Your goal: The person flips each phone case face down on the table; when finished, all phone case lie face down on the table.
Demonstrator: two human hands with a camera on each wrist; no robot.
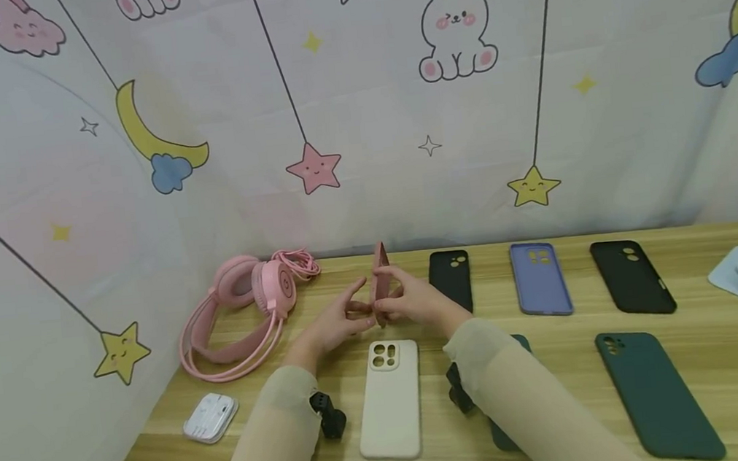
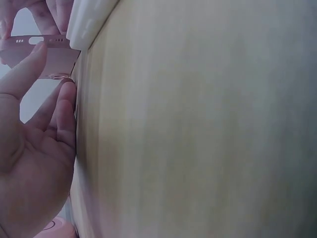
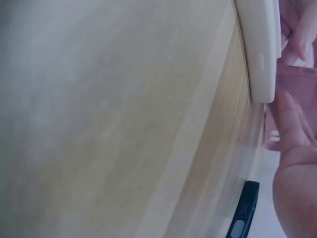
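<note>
Standing on its long edge at the back of the table is a pink phone case (image 1: 382,277), seen nearly edge-on between the two hands. My right hand (image 1: 423,302) grips it from the right, fingers over the upper part and thumb lower down. From the other side my left hand (image 1: 333,329) holds it at the lower end. In the left wrist view the left thumb lies at the end with the port cutout, with the curled fingers by the case's edge. A cream phone case (image 1: 391,404) lies flat just in front of the hands.
Pink headphones (image 1: 275,290) lie left of the hands, boxed earphones (image 1: 210,418) nearer. To the right are black cases (image 1: 450,282) (image 1: 633,277), a lavender case (image 1: 540,281) and a dark green case (image 1: 660,395). Another green case (image 1: 505,434) is partly under the right forearm.
</note>
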